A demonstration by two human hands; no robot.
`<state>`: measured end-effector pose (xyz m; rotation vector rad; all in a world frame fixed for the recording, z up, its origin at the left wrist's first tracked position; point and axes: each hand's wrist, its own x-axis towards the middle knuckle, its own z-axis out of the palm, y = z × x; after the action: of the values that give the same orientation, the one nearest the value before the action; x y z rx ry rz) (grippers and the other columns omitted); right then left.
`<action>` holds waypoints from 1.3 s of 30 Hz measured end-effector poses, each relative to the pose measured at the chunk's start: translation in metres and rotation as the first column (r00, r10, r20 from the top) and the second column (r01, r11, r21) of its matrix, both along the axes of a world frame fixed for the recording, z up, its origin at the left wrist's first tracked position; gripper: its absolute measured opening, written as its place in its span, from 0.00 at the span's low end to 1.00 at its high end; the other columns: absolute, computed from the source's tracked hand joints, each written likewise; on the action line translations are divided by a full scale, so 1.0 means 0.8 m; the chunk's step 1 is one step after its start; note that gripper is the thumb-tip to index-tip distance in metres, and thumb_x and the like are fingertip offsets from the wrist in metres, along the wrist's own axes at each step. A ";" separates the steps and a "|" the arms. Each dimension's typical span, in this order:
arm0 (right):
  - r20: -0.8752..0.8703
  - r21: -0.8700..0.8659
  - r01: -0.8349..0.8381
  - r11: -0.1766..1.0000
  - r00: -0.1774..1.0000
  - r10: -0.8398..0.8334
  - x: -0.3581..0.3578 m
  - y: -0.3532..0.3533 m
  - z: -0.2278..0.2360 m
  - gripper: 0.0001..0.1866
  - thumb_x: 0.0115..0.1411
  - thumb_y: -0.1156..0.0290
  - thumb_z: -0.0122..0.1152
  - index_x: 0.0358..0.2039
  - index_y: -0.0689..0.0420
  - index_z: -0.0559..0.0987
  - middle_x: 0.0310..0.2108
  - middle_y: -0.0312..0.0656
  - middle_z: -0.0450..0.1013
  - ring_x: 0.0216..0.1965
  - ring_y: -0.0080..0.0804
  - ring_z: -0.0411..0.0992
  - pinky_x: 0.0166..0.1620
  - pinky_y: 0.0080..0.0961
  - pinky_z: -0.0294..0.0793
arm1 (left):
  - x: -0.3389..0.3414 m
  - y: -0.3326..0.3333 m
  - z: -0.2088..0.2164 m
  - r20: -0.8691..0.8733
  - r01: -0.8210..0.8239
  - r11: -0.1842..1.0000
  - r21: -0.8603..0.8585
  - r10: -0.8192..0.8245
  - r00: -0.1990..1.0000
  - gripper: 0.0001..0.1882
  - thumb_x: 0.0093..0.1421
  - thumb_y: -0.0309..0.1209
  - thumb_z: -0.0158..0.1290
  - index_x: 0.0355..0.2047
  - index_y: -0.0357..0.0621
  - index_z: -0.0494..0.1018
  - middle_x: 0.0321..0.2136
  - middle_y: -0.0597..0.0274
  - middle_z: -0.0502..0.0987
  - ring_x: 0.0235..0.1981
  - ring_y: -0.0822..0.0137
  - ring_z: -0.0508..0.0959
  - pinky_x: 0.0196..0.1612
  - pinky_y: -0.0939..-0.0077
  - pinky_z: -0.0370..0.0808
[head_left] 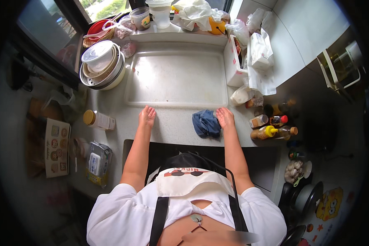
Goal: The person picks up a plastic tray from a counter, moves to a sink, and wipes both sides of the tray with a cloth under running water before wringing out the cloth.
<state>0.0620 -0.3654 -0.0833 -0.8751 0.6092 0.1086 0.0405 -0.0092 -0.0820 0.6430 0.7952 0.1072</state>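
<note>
My left hand (147,116) rests at the counter's near part, palm turned up, fingers stretched out, holding nothing. To its right, my right hand (225,118) also lies open with its fingers extended, right beside a crumpled dark blue cloth (206,124); whether they touch I cannot tell. Just beyond both hands is a wide, shallow, pale rectangular tray (176,78) with small specks on its surface. Both forearms reach forward over the counter's front edge.
Stacked bowls and basins (102,65) stand at the far left, with a yellow-lidded jar (99,119) and a wipes pack (98,164) nearer. Sauce bottles (270,132) and a white box (235,61) line the right. Tubs and bags (192,16) crowd the back ledge.
</note>
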 end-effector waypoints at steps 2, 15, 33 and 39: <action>0.023 0.076 -0.003 0.997 1.000 0.001 0.015 0.001 -0.011 0.14 0.54 0.73 0.50 0.40 0.65 0.65 0.41 0.50 0.64 0.43 0.38 0.65 0.45 0.32 0.67 | 0.013 0.010 -0.004 0.024 -0.030 0.996 -0.080 0.032 0.999 0.30 0.57 0.33 0.46 0.54 0.31 0.49 0.55 0.43 0.51 0.54 0.51 0.57 0.55 0.63 0.58; -0.247 -0.179 -0.165 0.970 0.962 0.118 0.027 0.019 0.030 0.20 0.47 0.50 0.59 0.29 0.54 0.72 0.23 0.38 0.68 0.23 0.27 0.68 0.26 0.24 0.71 | 0.031 0.015 0.014 -0.048 -0.173 0.973 -0.150 0.167 0.985 0.20 0.55 0.33 0.50 0.41 0.30 0.59 0.39 0.51 0.62 0.42 0.56 0.65 0.49 0.66 0.65; -0.120 -0.283 -0.272 0.920 0.961 0.247 -0.105 -0.017 0.090 0.16 0.54 0.55 0.51 0.35 0.54 0.74 0.20 0.34 0.70 0.18 0.23 0.69 0.22 0.20 0.71 | -0.088 -0.024 0.063 0.047 -0.093 0.992 0.089 0.089 0.995 0.10 0.54 0.35 0.52 0.27 0.42 0.67 0.19 0.68 0.68 0.15 0.76 0.65 0.12 0.87 0.59; -0.054 -0.171 -0.362 0.916 0.932 0.359 -0.129 -0.056 0.076 0.15 0.54 0.57 0.51 0.36 0.52 0.73 0.22 0.33 0.71 0.18 0.23 0.70 0.21 0.20 0.72 | -0.150 -0.063 0.090 0.177 -0.163 0.975 0.150 0.136 0.975 0.08 0.55 0.34 0.51 0.28 0.45 0.67 0.19 0.70 0.67 0.15 0.78 0.64 0.13 0.88 0.59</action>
<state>-0.0409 -0.4105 -0.0222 -1.1567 0.4759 0.4036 -0.0797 -0.0598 -0.0099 0.7187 0.6770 0.3628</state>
